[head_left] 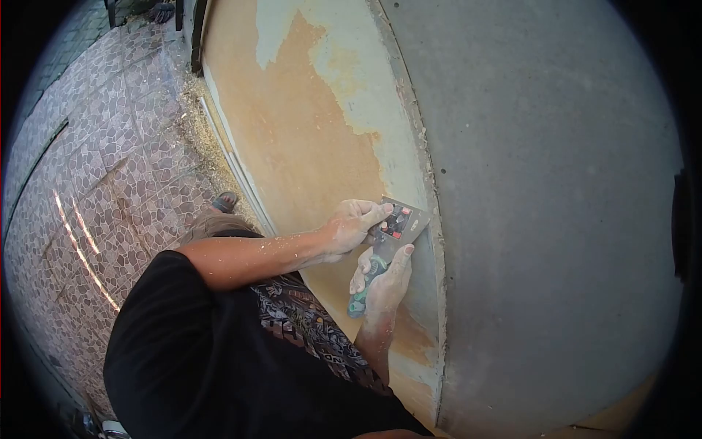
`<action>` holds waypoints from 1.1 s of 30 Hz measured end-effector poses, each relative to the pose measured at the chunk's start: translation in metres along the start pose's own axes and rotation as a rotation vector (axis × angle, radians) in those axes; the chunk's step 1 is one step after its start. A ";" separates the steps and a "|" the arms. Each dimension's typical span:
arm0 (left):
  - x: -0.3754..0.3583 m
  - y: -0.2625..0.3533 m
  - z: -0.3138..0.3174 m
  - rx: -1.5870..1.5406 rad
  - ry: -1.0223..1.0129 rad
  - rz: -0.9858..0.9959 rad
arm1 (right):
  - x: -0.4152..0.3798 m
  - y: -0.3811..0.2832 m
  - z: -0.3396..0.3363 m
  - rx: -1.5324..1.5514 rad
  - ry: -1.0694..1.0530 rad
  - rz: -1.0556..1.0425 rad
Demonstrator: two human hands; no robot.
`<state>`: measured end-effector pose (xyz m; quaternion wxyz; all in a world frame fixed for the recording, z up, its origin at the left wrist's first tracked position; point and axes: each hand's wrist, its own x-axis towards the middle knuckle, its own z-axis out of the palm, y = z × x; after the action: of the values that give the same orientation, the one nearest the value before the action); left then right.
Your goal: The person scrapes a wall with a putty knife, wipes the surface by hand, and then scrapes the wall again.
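A putty knife (409,220) with a broad metal blade and a green handle is held in front of the wall. My right hand (387,285) is wrapped round its handle, the thumb reaching up toward the blade. On the left edge of that blade, my left hand (355,223) is closed, with a finger and thumb at the black and red label. Pale dust coats both hands and speckles the left forearm.
Peeling orange and pale paint covers the wall panel (292,110) before me. Right of it, a rough ridge borders a broad grey surface (556,219). Paint flakes (197,132) and thin white strips (232,157) line the wall's foot. My sandalled foot (225,203) stands on patterned paving (110,161).
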<state>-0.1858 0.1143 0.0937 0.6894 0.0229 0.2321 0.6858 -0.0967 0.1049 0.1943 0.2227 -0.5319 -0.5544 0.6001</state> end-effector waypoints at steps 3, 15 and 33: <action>0.003 -0.004 -0.001 0.015 -0.036 0.078 | 0.006 0.023 -0.011 -0.015 0.032 -0.003; -0.002 -0.015 0.008 -0.069 -0.048 0.083 | 0.004 0.023 -0.025 -0.118 0.024 -0.050; -0.002 -0.029 -0.004 0.148 -0.107 -0.033 | -0.013 0.032 -0.029 0.016 0.118 -0.020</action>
<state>-0.1605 0.1100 0.0805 0.7086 0.1066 0.2451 0.6530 -0.0567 0.0970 0.1762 0.2653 -0.5589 -0.5409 0.5697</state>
